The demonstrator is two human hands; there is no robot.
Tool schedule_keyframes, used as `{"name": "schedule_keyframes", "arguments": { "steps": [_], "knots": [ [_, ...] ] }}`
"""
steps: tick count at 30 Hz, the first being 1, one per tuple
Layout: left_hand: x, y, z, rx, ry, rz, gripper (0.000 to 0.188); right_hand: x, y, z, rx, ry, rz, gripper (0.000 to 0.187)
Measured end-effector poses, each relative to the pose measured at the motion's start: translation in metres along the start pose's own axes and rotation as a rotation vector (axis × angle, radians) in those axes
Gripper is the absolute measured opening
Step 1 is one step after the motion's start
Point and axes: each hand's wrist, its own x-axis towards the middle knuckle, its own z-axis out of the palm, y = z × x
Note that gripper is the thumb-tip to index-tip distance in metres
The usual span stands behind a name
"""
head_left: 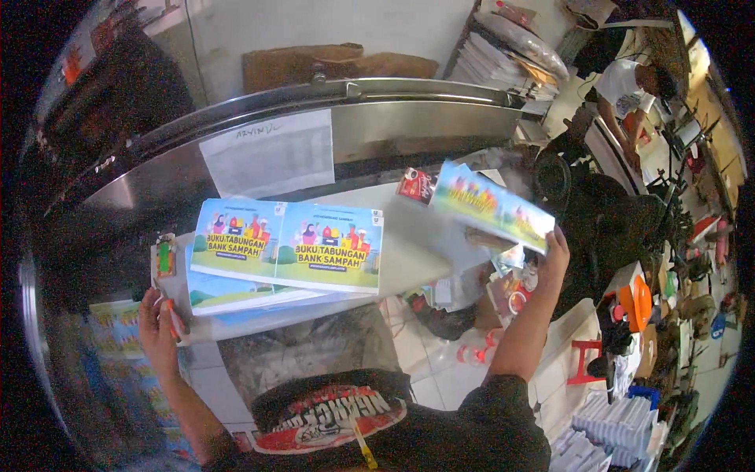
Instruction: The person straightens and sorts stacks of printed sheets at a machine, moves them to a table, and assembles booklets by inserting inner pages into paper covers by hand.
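Observation:
A printed sheet (pixel 494 206), slightly blurred, is tilted in the air on the right, with my right hand (pixel 555 250) closed on its near right corner. A stack of similar printed cover sheets (pixel 329 250), with colourful cartoon figures on green and blue, lies fanned on the white work surface (pixel 409 211) in front of me. My left hand (pixel 160 316) is at the left edge of that surface, beside the stack. Its fingers are closed round a small orange object (pixel 176 318) whose kind I cannot make out.
A handwritten white paper (pixel 271 153) lies behind the stack, near a curved metal rail (pixel 338 90). Beyond the raised sheet is a red packet (pixel 417 186). More printed sheets (pixel 118 330) sit low on the left. Another person (pixel 627 86) works at the far right, among clutter and paper stacks (pixel 613 425).

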Motion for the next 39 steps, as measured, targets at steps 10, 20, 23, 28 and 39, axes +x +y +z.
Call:
{"name": "schedule_keyframes", "arguments": {
  "steps": [10,20,23,28,39],
  "knots": [
    [0.003,0.002,0.004,0.096,-0.092,-0.035,0.045,0.057,0.013,-0.01,0.148,0.555,0.016,0.036],
    [0.011,-0.014,-0.018,0.217,-0.111,0.007,0.048,0.012,0.072,-0.056,0.008,0.352,-0.023,0.062],
    [0.015,-0.004,-0.011,0.243,-0.144,0.071,0.047,0.004,0.078,-0.056,-0.07,0.317,-0.017,0.053],
    [0.015,0.016,0.005,0.242,-0.217,0.053,0.045,0.006,0.093,-0.077,-0.072,0.179,-0.022,0.063],
    [0.007,0.01,0.001,0.264,-0.146,0.082,0.044,-0.018,0.053,-0.039,-0.502,-0.008,-0.025,0.073]
  ]
}}
